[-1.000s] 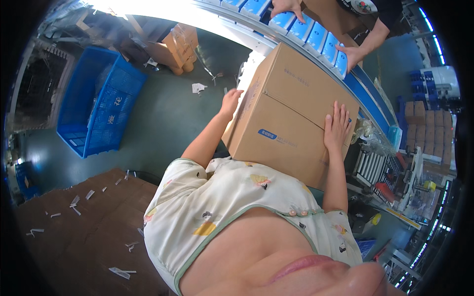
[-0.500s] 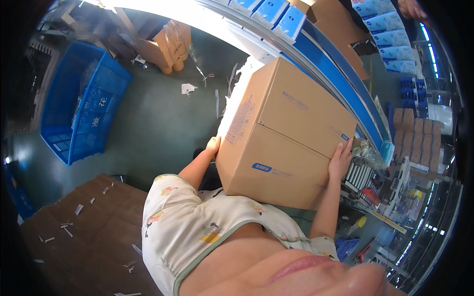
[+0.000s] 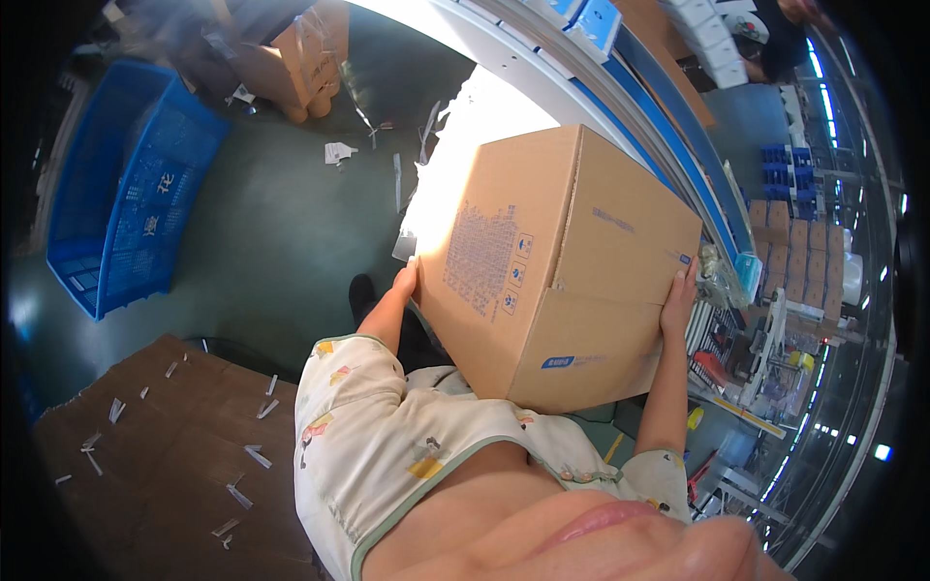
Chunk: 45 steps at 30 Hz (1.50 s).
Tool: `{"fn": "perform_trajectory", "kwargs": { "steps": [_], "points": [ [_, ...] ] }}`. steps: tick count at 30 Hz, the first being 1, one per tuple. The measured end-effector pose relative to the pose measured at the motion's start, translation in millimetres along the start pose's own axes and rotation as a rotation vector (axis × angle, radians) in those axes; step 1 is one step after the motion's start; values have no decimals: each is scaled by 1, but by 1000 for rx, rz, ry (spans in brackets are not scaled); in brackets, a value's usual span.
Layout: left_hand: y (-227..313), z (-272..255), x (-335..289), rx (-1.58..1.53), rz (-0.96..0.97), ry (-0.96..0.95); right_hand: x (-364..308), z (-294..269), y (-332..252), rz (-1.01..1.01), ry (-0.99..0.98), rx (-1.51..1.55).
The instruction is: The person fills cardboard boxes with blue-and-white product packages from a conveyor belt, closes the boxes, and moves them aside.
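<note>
- I've got the big brown cardboard box (image 3: 557,266) up against my chest, tilted, clear of the floor.
- My left hand (image 3: 405,281) is pressed flat on its left side, fingers wrapped at the lower edge.
- My right hand (image 3: 678,295) clamps the right edge, fingers spread along the corner.
- Below me, grey-green floor (image 3: 262,242) with paper scraps; a blue plastic mesh crate (image 3: 126,208) lies well off to my left.
- A blue-edged conveyor line (image 3: 668,126) runs just beyond the box.

head-worn fisheye, steeply downward, close above torso
</note>
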<state>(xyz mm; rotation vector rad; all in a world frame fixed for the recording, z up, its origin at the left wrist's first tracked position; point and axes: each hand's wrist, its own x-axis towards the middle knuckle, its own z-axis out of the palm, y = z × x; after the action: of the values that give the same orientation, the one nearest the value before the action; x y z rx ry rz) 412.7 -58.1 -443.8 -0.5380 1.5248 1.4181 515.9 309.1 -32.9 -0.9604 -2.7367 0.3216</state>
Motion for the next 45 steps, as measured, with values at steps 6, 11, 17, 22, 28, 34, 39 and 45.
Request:
{"fn": "perform_trajectory", "kwargs": {
  "steps": [6, 11, 17, 22, 28, 34, 39, 45],
  "points": [
    [30, -12, -86, -103, -12, -150, 13, -8, 52, 79, -59, 312],
    [92, -132, -220, -455, 374, -257, -3, -28, -8, 384, -259, 1083],
    [203, -170, -488, -210, 886, -75, -35, 4, -80, 515, -666, 1667],
    [223, -104, -572, 372, 994, -7, -53, 99, -103, 553, -1042, 2073],
    [218, -16, -604, 1172, 856, -177, -121, 212, -106, 910, -940, 2110],
    [178, 19, -551, 1572, 1100, -383, -204, 246, -55, 1306, -834, 1872],
    [182, 6, -467, 1833, 1048, -253, -230, 230, 4, 1230, -1168, 1359],
    [210, 15, -413, 1996, 955, -237, -181, 152, 185, 782, -1173, 1216]
  ]
}}
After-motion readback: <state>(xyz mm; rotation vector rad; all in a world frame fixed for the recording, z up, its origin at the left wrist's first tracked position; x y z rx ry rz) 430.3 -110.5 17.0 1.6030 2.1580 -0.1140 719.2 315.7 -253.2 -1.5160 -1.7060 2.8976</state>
